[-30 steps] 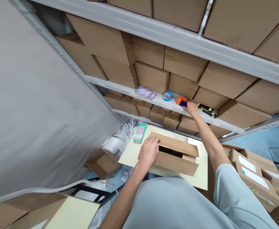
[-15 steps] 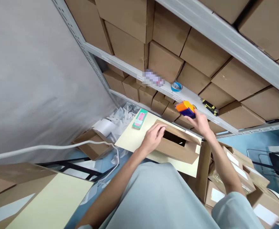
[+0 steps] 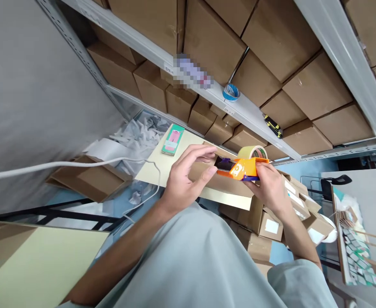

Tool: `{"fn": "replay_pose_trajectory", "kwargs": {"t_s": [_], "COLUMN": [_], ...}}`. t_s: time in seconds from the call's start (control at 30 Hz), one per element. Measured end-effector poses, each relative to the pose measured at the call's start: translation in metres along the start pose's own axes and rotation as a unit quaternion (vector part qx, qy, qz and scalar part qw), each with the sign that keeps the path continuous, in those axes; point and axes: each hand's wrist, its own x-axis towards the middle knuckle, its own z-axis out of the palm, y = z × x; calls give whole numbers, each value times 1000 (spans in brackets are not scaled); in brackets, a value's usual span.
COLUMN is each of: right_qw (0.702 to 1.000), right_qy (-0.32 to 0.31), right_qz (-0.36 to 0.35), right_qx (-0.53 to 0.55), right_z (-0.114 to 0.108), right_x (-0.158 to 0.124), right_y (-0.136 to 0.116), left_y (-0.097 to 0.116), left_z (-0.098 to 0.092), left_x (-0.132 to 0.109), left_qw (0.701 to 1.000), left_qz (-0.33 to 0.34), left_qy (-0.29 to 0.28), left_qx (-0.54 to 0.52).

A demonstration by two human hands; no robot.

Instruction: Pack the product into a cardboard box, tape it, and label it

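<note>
My right hand (image 3: 270, 184) grips an orange and purple tape dispenser (image 3: 244, 169) with a roll of pale tape on it. The dispenser is held above a brown cardboard box (image 3: 218, 185), which it partly hides. My left hand (image 3: 189, 177) is at the dispenser's front end, thumb and fingers apart, with nothing seen between them. Whether its fingertips touch the dispenser is unclear. The box rests on a pale yellow board (image 3: 152, 169). A green and pink slim package (image 3: 173, 140) lies on the board's far left part.
A shelf edge (image 3: 252, 112) runs behind, holding a blue tape roll (image 3: 231, 92) and a yellow-black utility knife (image 3: 273, 126). Cardboard boxes fill the rack. A white cable (image 3: 79, 164) crosses at left, near an open carton (image 3: 91, 182). More cartons (image 3: 271, 224) stand at right.
My right hand has brought the tape dispenser down and left over the box. My left hand has left the box's edge and opened beside the dispenser. The camera view has shifted.
</note>
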Motion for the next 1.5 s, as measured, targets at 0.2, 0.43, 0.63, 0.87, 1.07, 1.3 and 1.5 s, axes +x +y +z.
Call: {"fn": "replay_pose_trajectory", "kwargs": {"t_s": [0.2, 0.43, 0.63, 0.87, 1.07, 1.3, 1.5], "right_qw": [996, 985, 982, 984, 980, 921, 794], "right_qy": [-2, -8, -16, -60, -183, -364, -451], "right_qz": [-58, -109, -129, -131, -68, 133, 304], "right_qx": [-61, -133, -137, -106, -42, 33, 272], "right_z": [-18, -35, -39, -34, -34, -65, -45], "right_x": [2, 8, 13, 24, 23, 33, 84], "right_y": [-28, -56, -68, -66, -71, -17, 39], "left_y": [3, 6, 9, 6, 2, -29, -70], "left_z": [-16, -28, -35, -44, -55, -102, -103], "left_x": [-5, -14, -16, -17, -17, 6, 28], "left_qw": [999, 992, 991, 996, 990, 950, 893], "left_qz": [33, 108, 116, 61, -88, -309, -414], "left_qy": [9, 22, 4, -42, -104, -39, -97], "left_qx": [32, 61, 64, 43, 36, 31, -148]}}
